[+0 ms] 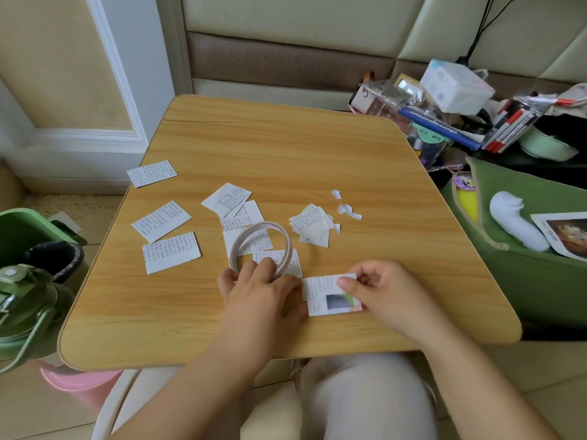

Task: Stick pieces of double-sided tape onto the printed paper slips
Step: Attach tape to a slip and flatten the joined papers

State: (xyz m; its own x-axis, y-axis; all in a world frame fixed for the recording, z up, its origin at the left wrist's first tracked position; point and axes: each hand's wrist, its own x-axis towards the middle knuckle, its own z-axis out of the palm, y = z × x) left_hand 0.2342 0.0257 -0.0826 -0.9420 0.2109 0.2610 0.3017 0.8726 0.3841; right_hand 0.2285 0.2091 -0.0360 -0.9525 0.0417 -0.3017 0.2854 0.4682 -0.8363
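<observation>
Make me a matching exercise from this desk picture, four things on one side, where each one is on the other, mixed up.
Things:
1. tape roll
2. slip with a picture
3. small paper scraps
4. green bag

Places:
A. beside the table, on the right
B. gripped by the left hand
C. loose on the table, right of the slip piles
D. pinched by the right hand

Pairs: 1-B, 2-D, 3-C, 4-A

Tape roll [260, 246] on slips [251, 223] — scraps [344, 209] right, table [286, 147] beneath

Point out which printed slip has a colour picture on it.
The slip pinched by the right hand at the table's near edge; the others show text only.
</observation>
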